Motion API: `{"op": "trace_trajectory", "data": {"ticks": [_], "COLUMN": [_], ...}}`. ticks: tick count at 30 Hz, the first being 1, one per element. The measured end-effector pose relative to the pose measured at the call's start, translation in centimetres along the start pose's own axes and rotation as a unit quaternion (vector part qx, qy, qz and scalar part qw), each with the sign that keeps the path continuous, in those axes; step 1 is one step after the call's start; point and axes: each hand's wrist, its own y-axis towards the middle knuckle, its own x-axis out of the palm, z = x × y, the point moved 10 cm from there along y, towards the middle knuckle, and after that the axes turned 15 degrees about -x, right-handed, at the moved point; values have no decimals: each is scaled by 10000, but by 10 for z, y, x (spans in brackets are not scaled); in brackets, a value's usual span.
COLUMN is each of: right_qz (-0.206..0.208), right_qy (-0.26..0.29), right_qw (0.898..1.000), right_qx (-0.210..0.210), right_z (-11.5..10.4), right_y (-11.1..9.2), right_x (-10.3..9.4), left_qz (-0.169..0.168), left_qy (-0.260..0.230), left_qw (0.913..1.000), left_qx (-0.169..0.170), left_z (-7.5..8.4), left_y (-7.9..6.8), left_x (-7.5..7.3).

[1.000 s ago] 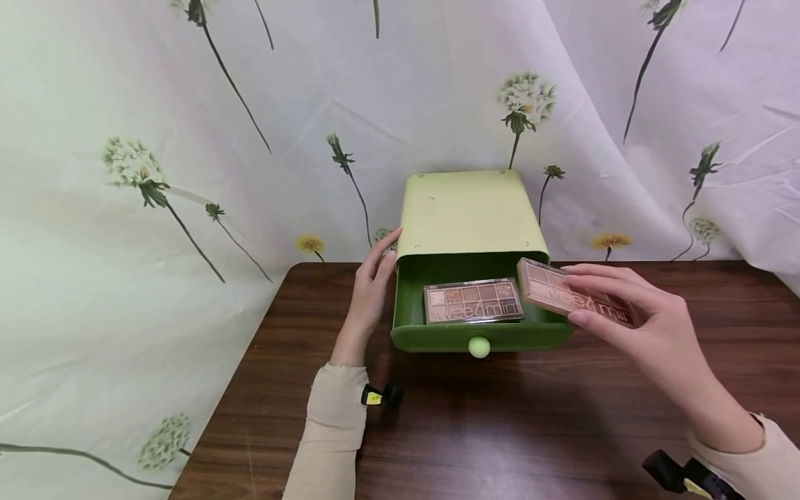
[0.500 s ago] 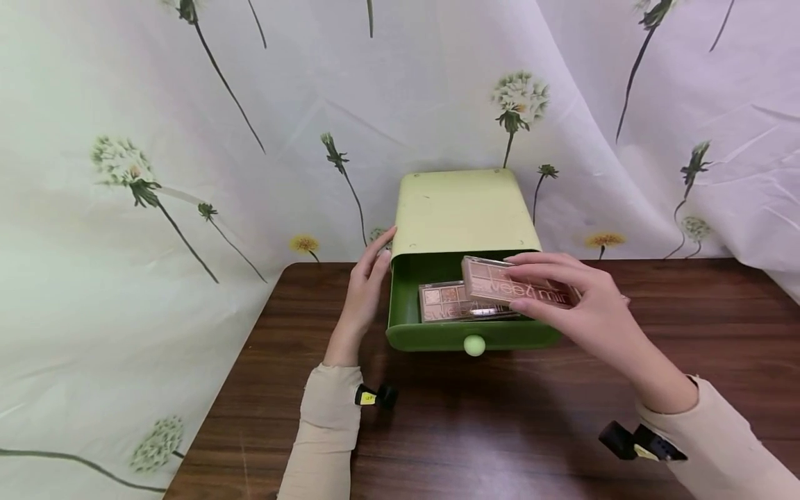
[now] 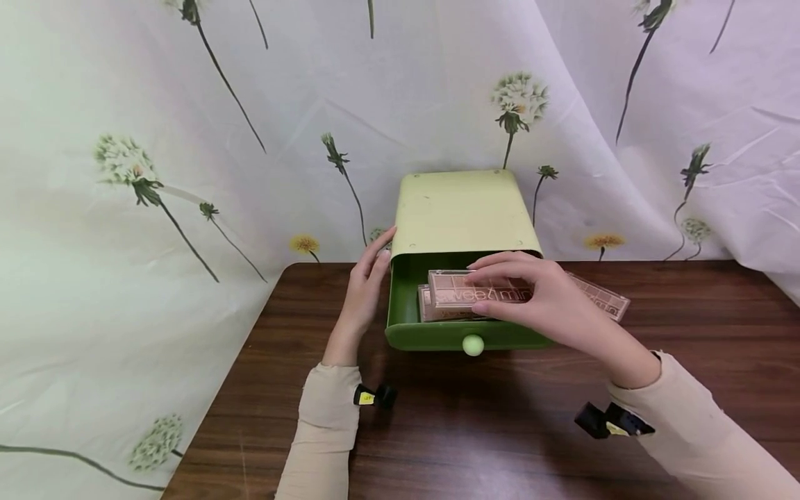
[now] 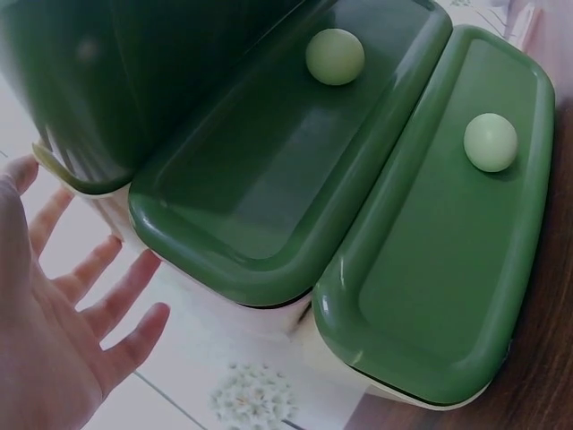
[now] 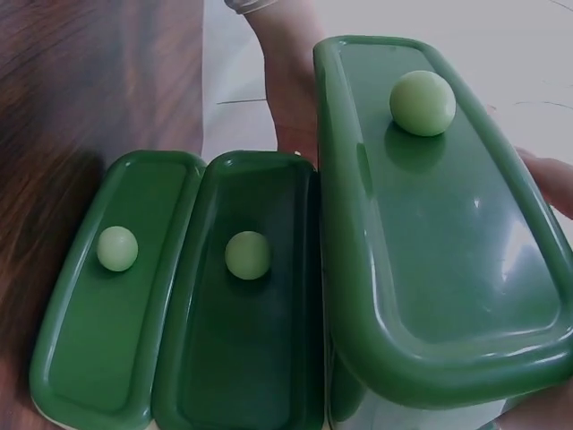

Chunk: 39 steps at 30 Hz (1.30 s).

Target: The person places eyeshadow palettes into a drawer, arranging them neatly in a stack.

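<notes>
Left hand (image 3: 359,298) and right hand (image 3: 537,288) share the work on my feed: the left lies along the left side of the cream-topped cabinet (image 3: 462,212), its fingers loose and spread and grasping nothing, while the right pinches a clear-lidded makeup palette (image 3: 451,290) between thumb and fingers. I have that palette nearly level over the pulled-out green top drawer (image 3: 431,337), overlapping a second palette (image 3: 426,305) that lies inside (from my angle I cannot tell whether the two touch). A third palette (image 3: 605,298) sits to the right of the cabinet, slanted and partly hidden behind the right hand. My left wrist view gives me the lower fronts better: a middle drawer (image 4: 260,179) and a bottom drawer (image 4: 421,242), both pushed in, each with a round pale green knob. On the top drawer, a matching knob (image 3: 473,345) faces me at the middle of the front. Everything stands on a dark wood-grain table (image 3: 475,430), with a white cloth (image 3: 412,76) printed with dandelions hanging behind it. Beige sleeves (image 3: 325,417) cover both forearms, and a small black wrist camera (image 3: 386,397) shows beside the left cuff.
</notes>
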Motion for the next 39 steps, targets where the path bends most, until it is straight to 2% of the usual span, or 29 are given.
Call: {"op": "trace_trajectory", "data": {"ticks": [4, 6, 12, 17, 22, 24, 26, 34, 37, 39], "right_qz": [-343, -493, -858, -1075, -1267, -1372, -1450, -1497, -1357, -1244], "right_qy": [195, 268, 322, 120, -194, -370, -490, -646, -563, -494], "right_qw": [9992, 9984, 9956, 9941, 9917, 9898, 9882, 9866, 9891, 9910], "right_qx": [50, 106, 205, 69, 102, 97, 56, 44, 31, 41], "right_z": [5, 8, 16, 20, 21, 20, 19, 17, 17, 17], "right_y": [2, 4, 12, 21, 26, 27, 27, 27, 24, 21], "right_x": [6, 9, 15, 20, 24, 25, 26, 25, 21, 17], "left_qz": [38, 65, 125, 162, 192, 146, 131, 145, 88, 56], "left_qy": [-16, -16, -6, 8, 24, 14, 14, -52, -51, -28], "left_qw": [9999, 9998, 9996, 9995, 9994, 9996, 9996, 9994, 9996, 9997], "left_qx": [98, 166, 254, 272, 293, 228, 259, 308, 264, 218], "left_z": [-16, -18, -17, -17, -15, -7, -5, -13, -11, -3], "left_y": [9, 10, 9, 9, 9, 5, 5, 11, 10, 5], "left_x": [-2, -2, -2, -2, -3, -1, -1, -3, -2, 0]}}
